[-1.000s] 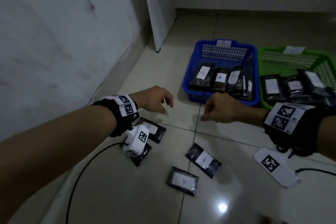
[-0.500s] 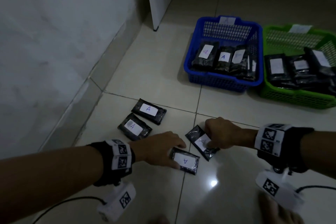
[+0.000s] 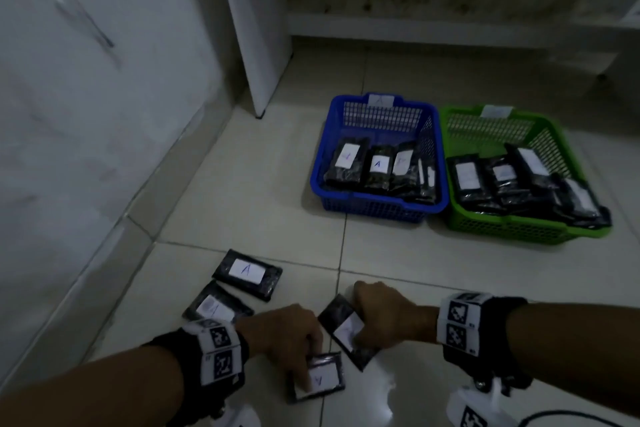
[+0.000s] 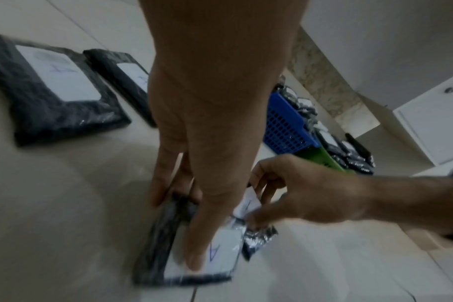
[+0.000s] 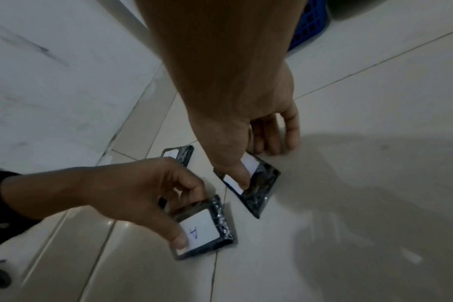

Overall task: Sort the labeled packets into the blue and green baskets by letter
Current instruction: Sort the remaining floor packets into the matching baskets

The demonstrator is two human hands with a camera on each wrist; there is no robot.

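Four black packets with white "A" labels are on the tiled floor. My left hand (image 3: pixel 301 354) grips the nearest packet (image 3: pixel 322 380), thumb on its label (image 5: pixel 202 226) and fingers curled over its far edge. My right hand (image 3: pixel 363 322) pinches the packet beside it (image 3: pixel 341 326), thumb on the label (image 5: pixel 248 169) and fingers behind it. Two more packets (image 3: pixel 247 270) (image 3: pixel 216 308) lie to the left near the wall. The blue basket (image 3: pixel 318 180) and the green basket (image 3: pixel 453 218) stand side by side further away, each holding several packets.
A white wall (image 3: pixel 86 132) runs along the left, with a white cabinet panel (image 3: pixel 256 45) behind the blue basket. Bare floor tiles (image 3: pixel 259 201) lie between the packets and the baskets. Wrist cameras and a black cable (image 3: pixel 571 414) hang below my arms.
Both hands dropped from near the baskets to the floor packets. Their fingers have now curled round one packet each, and the right hand's packet has tipped up.
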